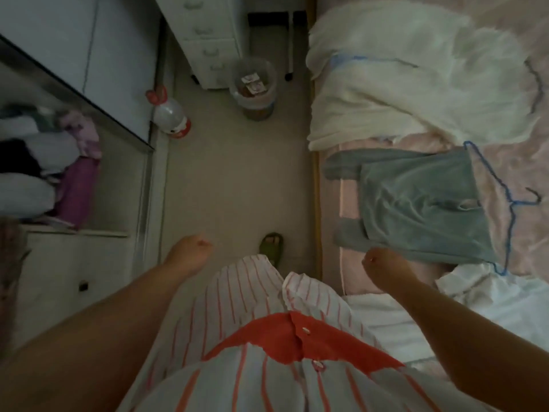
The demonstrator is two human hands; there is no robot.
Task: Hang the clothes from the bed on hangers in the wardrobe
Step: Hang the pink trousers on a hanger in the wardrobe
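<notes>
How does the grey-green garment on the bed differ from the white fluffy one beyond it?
The grey-green garment is smooth and lies flat, a blue hanger along its edge. The white fluffy garment is furry, bulkier and bunched, with a blue hanger partly showing at it. Both lie on the pink bed, not yet hung.

Dim room: beige floor (231, 179), white drawer unit (208, 40), lined bin (255, 87), perhaps a plastic bottle (172, 117).
</notes>
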